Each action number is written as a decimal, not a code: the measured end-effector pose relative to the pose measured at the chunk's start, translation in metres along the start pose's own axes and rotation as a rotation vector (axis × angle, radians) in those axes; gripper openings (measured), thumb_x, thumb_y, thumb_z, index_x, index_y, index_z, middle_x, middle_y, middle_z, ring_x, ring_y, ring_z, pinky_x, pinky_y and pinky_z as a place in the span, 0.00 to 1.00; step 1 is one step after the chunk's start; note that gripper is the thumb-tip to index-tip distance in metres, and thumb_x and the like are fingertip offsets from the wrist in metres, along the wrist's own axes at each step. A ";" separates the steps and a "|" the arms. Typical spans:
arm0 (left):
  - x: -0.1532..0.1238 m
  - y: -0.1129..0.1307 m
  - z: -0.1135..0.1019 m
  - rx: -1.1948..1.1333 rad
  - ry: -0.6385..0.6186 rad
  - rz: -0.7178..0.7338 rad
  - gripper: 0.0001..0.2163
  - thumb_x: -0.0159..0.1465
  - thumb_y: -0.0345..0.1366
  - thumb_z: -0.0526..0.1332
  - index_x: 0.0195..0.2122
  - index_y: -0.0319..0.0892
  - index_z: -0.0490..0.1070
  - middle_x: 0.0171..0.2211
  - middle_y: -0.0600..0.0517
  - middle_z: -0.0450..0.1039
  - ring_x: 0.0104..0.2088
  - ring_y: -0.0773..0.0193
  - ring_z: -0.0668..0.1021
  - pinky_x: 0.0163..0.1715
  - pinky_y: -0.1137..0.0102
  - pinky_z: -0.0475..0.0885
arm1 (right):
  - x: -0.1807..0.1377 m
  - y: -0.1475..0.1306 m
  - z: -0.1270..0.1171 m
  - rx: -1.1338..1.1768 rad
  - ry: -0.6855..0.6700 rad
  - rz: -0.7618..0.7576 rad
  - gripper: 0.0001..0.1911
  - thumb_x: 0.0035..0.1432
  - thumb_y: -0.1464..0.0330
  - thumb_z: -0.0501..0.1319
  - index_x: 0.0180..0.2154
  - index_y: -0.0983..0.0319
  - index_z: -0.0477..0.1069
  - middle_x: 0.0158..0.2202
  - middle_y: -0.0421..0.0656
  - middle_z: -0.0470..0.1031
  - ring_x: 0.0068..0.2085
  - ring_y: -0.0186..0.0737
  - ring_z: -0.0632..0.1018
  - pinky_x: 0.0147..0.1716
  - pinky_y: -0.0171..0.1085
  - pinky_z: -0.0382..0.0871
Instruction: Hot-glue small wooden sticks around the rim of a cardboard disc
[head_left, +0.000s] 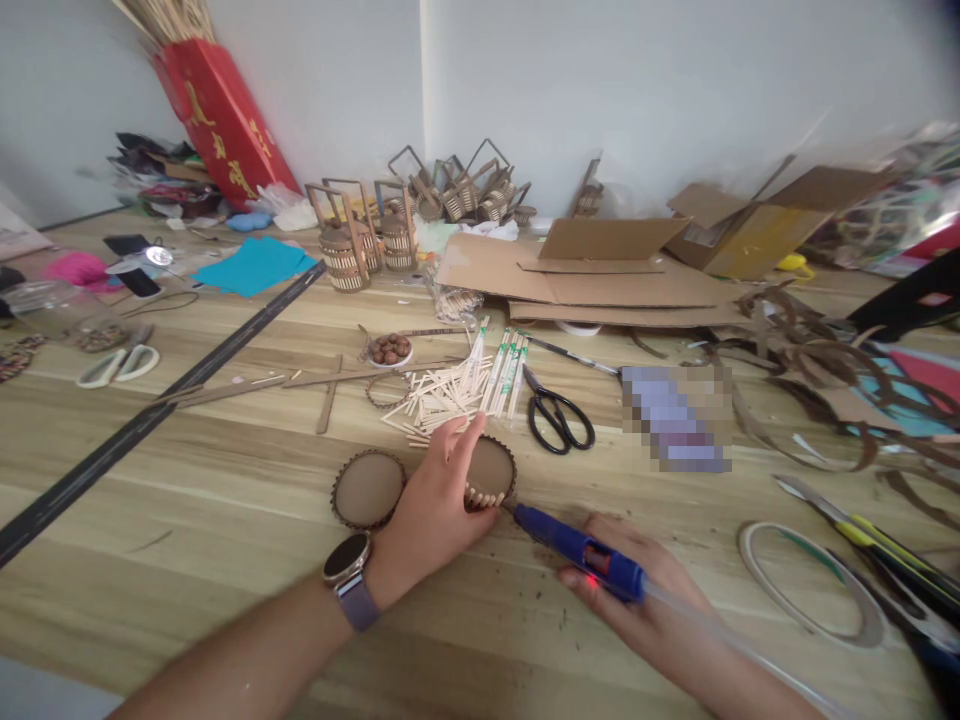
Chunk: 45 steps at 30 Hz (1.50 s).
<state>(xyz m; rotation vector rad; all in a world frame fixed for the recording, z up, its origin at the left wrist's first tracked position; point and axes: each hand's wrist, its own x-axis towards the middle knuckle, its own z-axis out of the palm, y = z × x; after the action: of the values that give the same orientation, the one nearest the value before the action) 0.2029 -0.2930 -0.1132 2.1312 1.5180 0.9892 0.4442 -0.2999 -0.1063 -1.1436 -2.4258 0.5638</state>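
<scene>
My left hand (442, 480), with a watch (346, 560) at its wrist, grips a round cardboard base (491, 462) by its left side. The thumb is at the near rim and the fingers reach over the far side. A row of short pale stick pieces (486, 496) stands along its near rim. My right hand (637, 590) is closed round a blue glue gun (581, 545), which has a red light and a clear glue stick (720, 630) out of its back. Its nozzle is at the base's near right rim, by my left thumb. A second round base (369, 489) lies to the left.
Loose sticks (442, 395), wrapped chopsticks (505, 375) and black-handled scissors (559, 415) lie beyond my hands. A bowl of brown beads (391, 350), finished small baskets (345, 258) and cardboard sheets (592, 285) are farther back. Tape ring (750, 570) and cutter (862, 525) lie right.
</scene>
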 end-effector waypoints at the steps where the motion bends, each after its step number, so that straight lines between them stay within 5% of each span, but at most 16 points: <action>1: 0.000 0.000 0.000 -0.004 0.000 0.000 0.43 0.54 0.25 0.63 0.67 0.49 0.40 0.62 0.41 0.51 0.63 0.50 0.62 0.60 0.55 0.64 | 0.001 -0.001 -0.001 0.002 0.005 0.002 0.16 0.64 0.57 0.55 0.27 0.58 0.65 0.25 0.41 0.72 0.28 0.41 0.74 0.26 0.38 0.66; 8: -0.002 0.000 0.002 -0.044 -0.052 -0.021 0.46 0.53 0.28 0.67 0.67 0.51 0.39 0.63 0.42 0.50 0.63 0.47 0.63 0.60 0.53 0.63 | 0.004 -0.005 -0.005 0.077 0.048 0.120 0.18 0.61 0.55 0.55 0.25 0.58 0.66 0.23 0.41 0.72 0.25 0.41 0.75 0.23 0.38 0.68; 13: -0.001 0.001 0.000 -0.024 -0.054 -0.021 0.47 0.53 0.27 0.67 0.67 0.53 0.38 0.64 0.43 0.50 0.64 0.47 0.60 0.61 0.52 0.62 | 0.002 0.007 -0.012 0.240 0.091 0.452 0.22 0.56 0.47 0.57 0.32 0.59 0.73 0.25 0.42 0.75 0.28 0.45 0.76 0.26 0.39 0.70; 17: -0.001 0.001 -0.003 -0.012 -0.052 0.014 0.48 0.53 0.26 0.67 0.67 0.53 0.37 0.64 0.42 0.50 0.65 0.47 0.59 0.61 0.50 0.61 | 0.004 0.014 -0.025 0.534 -0.006 0.713 0.31 0.51 0.39 0.56 0.28 0.62 0.73 0.16 0.36 0.62 0.19 0.35 0.67 0.18 0.34 0.60; 22: -0.002 0.000 -0.003 -0.014 -0.056 0.000 0.48 0.53 0.26 0.67 0.67 0.52 0.37 0.64 0.42 0.50 0.64 0.48 0.60 0.61 0.52 0.62 | 0.006 0.017 -0.037 0.812 -0.087 0.729 0.26 0.50 0.44 0.62 0.32 0.62 0.71 0.22 0.38 0.70 0.23 0.34 0.70 0.22 0.33 0.63; 25: -0.002 0.001 -0.002 -0.015 -0.049 0.006 0.48 0.53 0.25 0.66 0.67 0.53 0.36 0.64 0.42 0.50 0.64 0.47 0.60 0.61 0.51 0.62 | 0.006 0.025 -0.043 0.572 -0.108 0.746 0.26 0.53 0.44 0.59 0.30 0.61 0.70 0.21 0.40 0.73 0.22 0.37 0.72 0.21 0.35 0.64; 29: -0.001 0.001 -0.001 -0.016 -0.048 0.004 0.48 0.52 0.25 0.66 0.67 0.52 0.35 0.63 0.42 0.50 0.63 0.47 0.61 0.60 0.50 0.63 | 0.004 0.036 -0.051 0.001 -0.097 0.625 0.27 0.57 0.45 0.53 0.23 0.58 0.71 0.20 0.44 0.76 0.21 0.42 0.75 0.21 0.38 0.63; 34: -0.002 0.001 -0.001 -0.034 -0.034 0.001 0.47 0.53 0.26 0.65 0.67 0.52 0.37 0.64 0.43 0.51 0.64 0.48 0.60 0.61 0.51 0.61 | 0.011 0.033 -0.059 -0.393 -0.050 0.578 0.21 0.60 0.50 0.55 0.23 0.56 0.70 0.19 0.42 0.74 0.21 0.46 0.75 0.19 0.38 0.58; 39: -0.002 0.000 0.000 -0.045 -0.027 -0.001 0.46 0.53 0.26 0.66 0.67 0.49 0.38 0.62 0.42 0.54 0.63 0.48 0.62 0.60 0.50 0.62 | 0.063 0.007 -0.059 -0.363 -0.062 0.079 0.08 0.62 0.69 0.55 0.34 0.59 0.73 0.33 0.44 0.77 0.37 0.45 0.77 0.35 0.39 0.68; 45: -0.002 -0.002 0.003 -0.051 -0.026 -0.035 0.49 0.51 0.27 0.67 0.67 0.49 0.37 0.61 0.41 0.54 0.62 0.46 0.63 0.59 0.49 0.64 | 0.145 -0.012 -0.031 -0.360 -0.182 -0.096 0.08 0.62 0.74 0.58 0.38 0.61 0.75 0.40 0.45 0.77 0.44 0.43 0.76 0.41 0.36 0.67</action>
<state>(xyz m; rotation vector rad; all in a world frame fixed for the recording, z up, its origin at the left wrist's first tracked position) 0.2027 -0.2942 -0.1173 2.0672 1.4968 0.9737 0.3674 -0.1865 -0.0473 -1.1433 -2.8038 0.2114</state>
